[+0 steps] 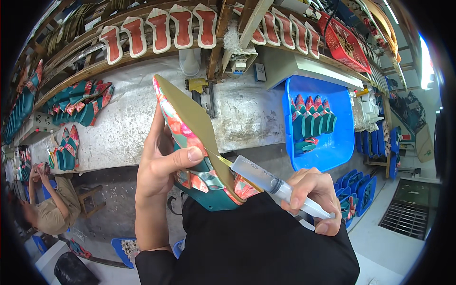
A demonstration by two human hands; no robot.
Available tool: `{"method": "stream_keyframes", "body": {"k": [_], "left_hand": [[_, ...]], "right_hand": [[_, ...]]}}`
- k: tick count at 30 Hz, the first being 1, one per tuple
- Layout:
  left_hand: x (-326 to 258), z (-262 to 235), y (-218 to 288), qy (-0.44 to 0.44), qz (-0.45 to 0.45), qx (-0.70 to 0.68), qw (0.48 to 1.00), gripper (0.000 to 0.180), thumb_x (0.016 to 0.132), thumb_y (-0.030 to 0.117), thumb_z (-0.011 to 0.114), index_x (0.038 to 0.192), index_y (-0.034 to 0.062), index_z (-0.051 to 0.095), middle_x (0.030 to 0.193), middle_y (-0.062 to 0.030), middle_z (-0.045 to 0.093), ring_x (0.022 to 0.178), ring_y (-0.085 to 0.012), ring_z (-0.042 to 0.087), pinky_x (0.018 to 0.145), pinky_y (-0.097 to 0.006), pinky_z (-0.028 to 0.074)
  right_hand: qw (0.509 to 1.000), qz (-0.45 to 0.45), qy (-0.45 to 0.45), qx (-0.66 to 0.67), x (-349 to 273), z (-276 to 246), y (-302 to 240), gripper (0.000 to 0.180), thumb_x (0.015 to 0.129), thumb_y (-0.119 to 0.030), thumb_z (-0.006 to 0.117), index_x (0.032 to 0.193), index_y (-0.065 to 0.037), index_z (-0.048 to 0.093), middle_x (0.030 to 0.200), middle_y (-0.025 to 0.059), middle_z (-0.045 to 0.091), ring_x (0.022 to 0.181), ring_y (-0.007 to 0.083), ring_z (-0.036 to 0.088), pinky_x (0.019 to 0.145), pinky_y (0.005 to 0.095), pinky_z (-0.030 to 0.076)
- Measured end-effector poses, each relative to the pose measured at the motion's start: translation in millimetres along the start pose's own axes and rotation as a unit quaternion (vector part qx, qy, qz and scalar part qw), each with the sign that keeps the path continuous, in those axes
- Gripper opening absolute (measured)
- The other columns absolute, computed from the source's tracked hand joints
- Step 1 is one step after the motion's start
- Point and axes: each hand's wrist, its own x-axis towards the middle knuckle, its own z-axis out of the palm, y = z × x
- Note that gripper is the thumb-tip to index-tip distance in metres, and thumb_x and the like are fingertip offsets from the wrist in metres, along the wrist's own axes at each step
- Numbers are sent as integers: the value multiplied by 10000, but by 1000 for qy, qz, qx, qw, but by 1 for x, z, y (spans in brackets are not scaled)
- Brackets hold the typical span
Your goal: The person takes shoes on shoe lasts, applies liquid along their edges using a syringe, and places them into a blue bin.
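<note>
In my left hand (161, 164) is a pointed floral shoe (183, 130), gripped with the thumb on its side and the fingers behind it. Its tan sole (197, 114) is turned up and to the right, and a teal last (209, 202) shows at the open end. My right hand (313, 192) is wrapped round a clear plastic syringe (259, 175), thumb near the plunger end. The syringe's yellow needle tip (224, 160) points at the sole's edge and appears to touch it; exact contact is hard to make out.
A metal-topped workbench (251, 121) carries a yellow-and-black nail gun (206, 97) and a blue tub (349, 142) of similar shoes. Red-and-white sole pieces (182, 26) line the shelf above. More shoes (71, 147) stand at the left, where another person (59, 204) sits working.
</note>
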Motion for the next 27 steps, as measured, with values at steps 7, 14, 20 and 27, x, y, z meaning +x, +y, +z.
{"method": "stream_keyframes", "body": {"k": [7,14,20,27], "left_hand": [[6,-9,-6,6,-27,-33,999,1017,710,133,809,1542,-23,245,1253,-168,562,1131,-249,602,1000,-349,466],[6,-6,-6,27,-30,-49,998,1000,717,127,802,1543,-13,254,1258,-173,567,1141,-257,603,1000,-356,474],[7,-4,-7,31,-16,-45,998,1008,710,106,808,1545,-3,255,1250,-171,574,1137,-258,605,1001,-355,474],[8,-7,-4,37,-16,-25,999,1016,699,86,812,1547,0,259,1238,-170,578,1122,-253,608,992,-357,480]], "right_hand": [[1000,4,6,5,1,1,4,605,660,-334,748,1093,68,615,868,151,672,634,208,617,574,291,481],[1000,20,-3,4,0,-3,3,611,654,-332,750,1098,65,614,850,156,663,634,205,618,570,284,479],[1000,17,13,15,-2,-4,4,620,646,-315,748,1102,79,604,830,152,655,632,198,613,562,280,466],[997,54,2,55,-6,-9,-3,623,631,-308,729,1099,82,598,777,131,632,614,190,599,550,277,436]]}}
